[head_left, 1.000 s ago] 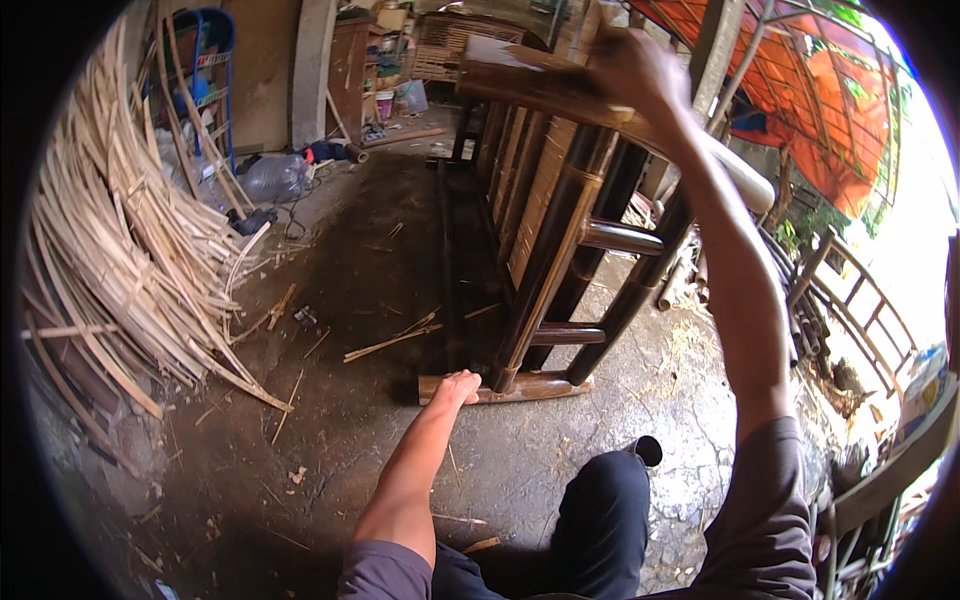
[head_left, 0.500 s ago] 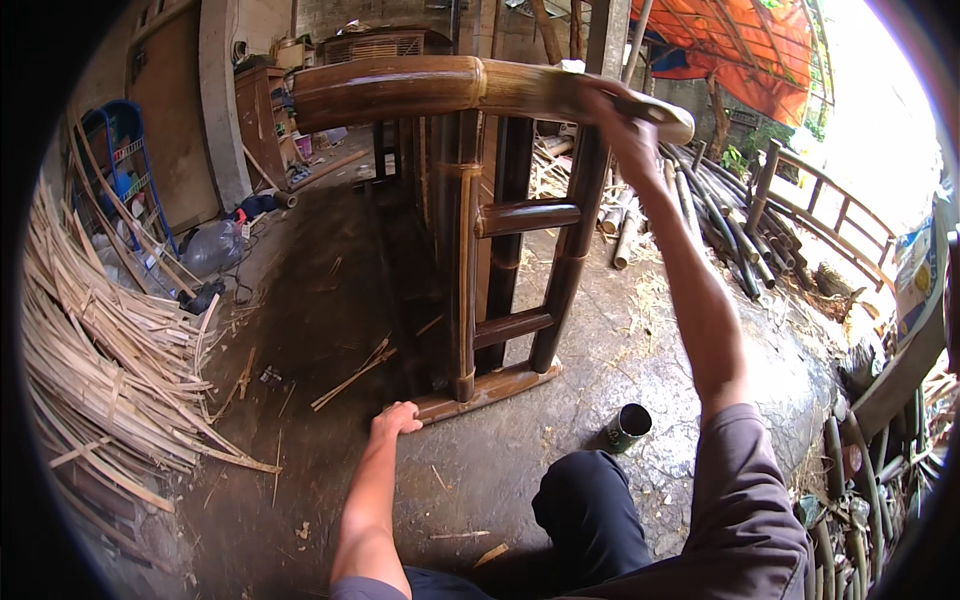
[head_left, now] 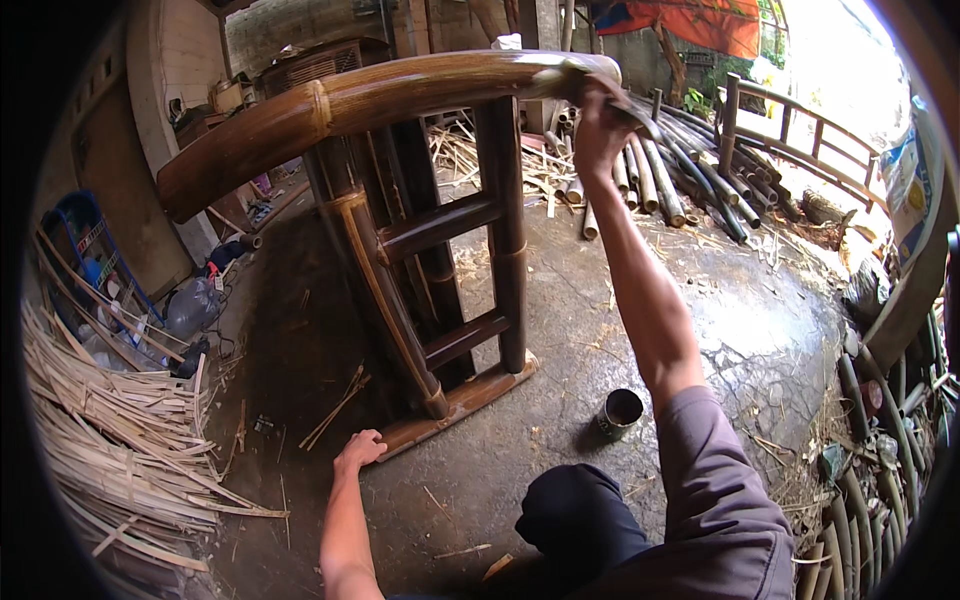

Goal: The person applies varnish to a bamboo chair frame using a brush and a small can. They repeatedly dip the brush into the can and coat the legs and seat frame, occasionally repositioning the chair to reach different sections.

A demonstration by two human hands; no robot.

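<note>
Brown bamboo frame (head_left: 440, 228) looks stiff and hefty from here; I'd hold its base rail (head_left: 470, 402), where my left hand (head_left: 359, 449) rests, grip unclear, my right hand (head_left: 603, 130) gripping a brush (head_left: 632, 113)

Harsh daylight glare, right, across floor (head_left: 750, 335)
</note>
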